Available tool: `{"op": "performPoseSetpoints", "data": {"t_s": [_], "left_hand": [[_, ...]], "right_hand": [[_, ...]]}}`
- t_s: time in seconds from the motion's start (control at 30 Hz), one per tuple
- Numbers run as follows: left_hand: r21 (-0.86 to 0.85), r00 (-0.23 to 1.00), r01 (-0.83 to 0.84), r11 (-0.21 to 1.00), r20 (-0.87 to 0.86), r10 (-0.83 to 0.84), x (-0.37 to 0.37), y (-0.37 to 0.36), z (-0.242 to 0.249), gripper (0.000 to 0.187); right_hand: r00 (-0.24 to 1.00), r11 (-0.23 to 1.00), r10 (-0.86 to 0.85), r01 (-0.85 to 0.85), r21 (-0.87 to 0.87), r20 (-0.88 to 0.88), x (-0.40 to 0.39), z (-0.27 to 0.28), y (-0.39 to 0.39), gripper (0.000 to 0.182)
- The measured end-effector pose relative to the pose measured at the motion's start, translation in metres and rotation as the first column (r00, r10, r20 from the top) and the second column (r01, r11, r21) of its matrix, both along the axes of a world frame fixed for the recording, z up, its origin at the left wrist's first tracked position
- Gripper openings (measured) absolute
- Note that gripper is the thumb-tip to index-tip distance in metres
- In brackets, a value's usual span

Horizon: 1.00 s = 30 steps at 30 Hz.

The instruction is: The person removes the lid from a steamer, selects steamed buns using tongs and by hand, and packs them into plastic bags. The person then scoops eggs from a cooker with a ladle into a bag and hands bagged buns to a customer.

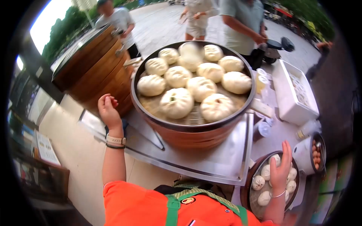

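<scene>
Many pale, pleated buns [177,77] in the large round steamer [172,132] at the centre, some touching, some apart, bare slatted base [194,117] showing among those on the near side; large round steamer resting on a metal tray [211,162]; to the left, left hand [108,110] raised beside the tall wooden steamer stack [94,77], fingers loosely curled; cannot tell whether pinching anything small; pale wristband [116,141] around that wrist; to the right and nearer, right hand [280,172] held upright over the smaller steamer [246,191], fingers straight, released, grasping nothing; cannot tell whether touching the smaller buns [258,182] within; on the tray's left part, a slim metal tool [148,138]; farther right, lidded cups [263,130], a white foam box [305,115], a bottle [308,129] and a white container [301,155] with brown eggs [316,154]; on the far side, three people [241,22] standing beyond the large steamer.
</scene>
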<state>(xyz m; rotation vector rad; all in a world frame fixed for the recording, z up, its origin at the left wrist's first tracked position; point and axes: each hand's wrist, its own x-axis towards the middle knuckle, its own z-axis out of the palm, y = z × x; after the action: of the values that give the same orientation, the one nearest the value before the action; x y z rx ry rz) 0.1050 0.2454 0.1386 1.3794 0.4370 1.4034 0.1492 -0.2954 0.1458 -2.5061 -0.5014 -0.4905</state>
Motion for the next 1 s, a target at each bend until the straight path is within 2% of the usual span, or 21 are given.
{"op": "performPoseSetpoints", "data": {"t_s": [0.07,0.13,0.2,0.27,0.3,0.33,0.37,0.43,0.47,0.5,0.53,0.63,0.67,0.77,0.83,0.87,0.9,0.93,0.97,1.0], "left_hand": [[0.025,0.985,-0.127,0.992,-0.117,0.129,-0.036,0.03,-0.039,0.015],[0.011,0.902,-0.368,0.93,-0.239,0.36,-0.093,0.055,-0.095,0.017],[-0.227,0.752,-0.651,0.724,-0.326,0.573,-0.152,0.076,-0.172,0.017],[-0.368,0.677,-0.719,0.59,-0.564,0.472,-0.217,0.093,-0.285,0.015],[-0.47,0.73,-0.63,0.618,-0.629,0.267,-0.241,0.091,-0.338,0.014],[-0.571,0.686,-0.658,0.492,-0.724,0.077,-0.252,0.087,-0.389,0.014],[-0.657,0.68,-0.675,0.336,-0.73,-0.06,-0.245,0.078,-0.429,0.015],[-0.89,0.866,-0.443,0.109,-0.457,-0.203,-0.211,0.045,-0.423,0.014],[-0.929,0.902,-0.366,0.058,-0.369,-0.223,-0.192,0.037,-0.424,0.014],[-0.936,0.909,-0.343,0.079,-0.352,-0.225,-0.176,0.032,-0.423,0.015],[-0.92,0.89,-0.369,0.131,-0.391,-0.236,-0.165,0.028,-0.424,0.016],[-0.781,0.743,-0.51,0.361,-0.611,-0.273,-0.162,0.032,-0.426,0.02],[-0.73,0.7,-0.539,0.419,-0.666,-0.26,-0.166,0.033,-0.422,0.022],[-0.568,0.604,-0.599,0.564,-0.783,-0.148,-0.182,0.027,-0.393,0.024],[-0.322,0.453,-0.65,0.688,-0.891,0.011,-0.195,0.017,-0.37,0.025],[-0.318,0.451,-0.647,0.693,-0.892,0.012,-0.209,0.012,-0.377,0.025],[-0.262,0.334,-0.743,0.616,-0.942,0.003,-0.228,0.008,-0.387,0.025],[-0.188,0.217,-0.824,0.535,-0.976,-0.009,-0.243,0.007,-0.394,0.025],[-0.178,0.221,-0.817,0.548,-0.975,0.012,-0.248,0.008,-0.385,0.025],[-0.215,0.34,-0.702,0.68,-0.939,0.055,-0.252,0.007,-0.373,0.023]], "right_hand": [[0.995,0.997,0.082,-0.082,0.003,0.062,0.017,-0.002,0.052,0.056],[0.989,0.988,0.125,-0.132,0.084,0.084,0.027,-0.008,0.093,0.057],[0.983,0.978,0.126,-0.146,0.152,0.137,0.032,-0.019,0.113,0.054],[0.973,0.967,0.135,-0.171,0.189,0.19,0.033,-0.023,0.124,0.05],[0.978,0.968,0.101,-0.139,0.211,0.181,0.032,-0.022,0.134,0.05],[0.984,0.972,0.069,-0.103,0.209,0.167,0.034,-0.021,0.137,0.05],[0.985,0.981,0.053,-0.081,0.175,0.164,0.038,-0.02,0.138,0.05],[0.989,0.993,0.03,-0.047,0.112,0.145,0.04,-0.007,0.149,0.049],[0.991,0.994,0.028,-0.041,0.098,0.132,0.04,-0.002,0.156,0.049],[0.991,0.982,0.078,-0.095,0.166,0.107,0.044,-0.001,0.159,0.049],[0.99,0.983,0.087,-0.103,0.151,0.108,0.042,0.003,0.164,0.049],[0.974,0.992,0.109,-0.094,-0.086,0.2,0.038,0.016,0.168,0.045],[0.973,0.99,0.116,-0.098,-0.098,0.199,0.035,0.02,0.167,0.045],[0.952,0.994,0.078,-0.052,-0.096,0.295,0.024,0.021,0.159,0.044],[0.935,0.997,0.082,-0.074,-0.036,0.345,0.016,0.021,0.149,0.043],[0.916,0.994,0.088,-0.104,0.019,0.392,0.012,0.02,0.145,0.043],[0.871,0.992,0.07,-0.111,0.056,0.486,0.001,0.023,0.153,0.036],[0.873,0.992,0.06,-0.107,0.071,0.484,-0.005,0.017,0.145,0.036],[0.844,0.977,0.126,-0.196,0.081,0.52,-0.011,0.007,0.139,0.034],[0.809,0.957,0.187,-0.278,0.082,0.558,-0.02,0.0,0.13,0.032]]}}
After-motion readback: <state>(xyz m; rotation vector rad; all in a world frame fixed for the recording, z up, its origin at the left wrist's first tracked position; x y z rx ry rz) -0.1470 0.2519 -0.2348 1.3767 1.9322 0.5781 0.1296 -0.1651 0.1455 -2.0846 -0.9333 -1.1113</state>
